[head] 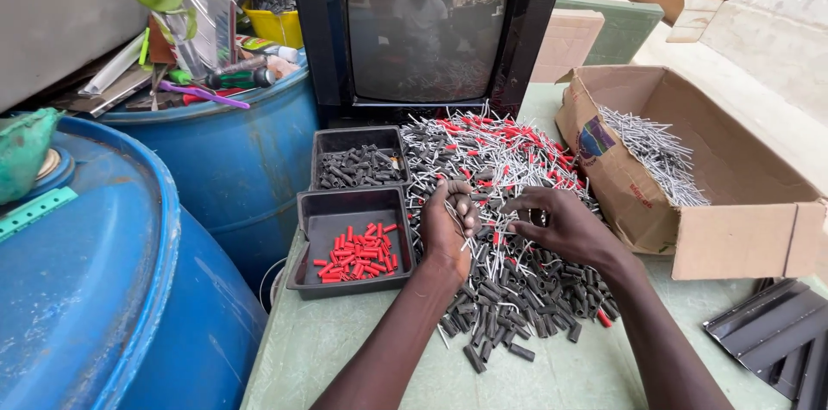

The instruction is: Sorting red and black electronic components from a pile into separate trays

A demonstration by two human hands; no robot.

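Two hands: both over the heap of small terminals point(509, 203) on the tabletop point(345, 350).
Left hand point(450, 222): grip closed on a bunch of silver-and-black pieces, held just above the heap's near edge.
Right hand point(565, 222): fingers spread and resting on the heap; whether they pinch a piece I cannot tell.
Heap: silver pins with red and black sleeves toward the back, loose black sleeves toward the front.
Trays: near tray point(349, 242) holds red sleeves, far tray point(358, 158) black ones; both just left of the heap.
Step, as judged: sorting parts by kind and colour.
Next move calls for: carrying the handful clear without scattering pieces.
Around: cardboard box point(742, 229) of bare pins, old television point(423, 31), blue drums point(103, 289).
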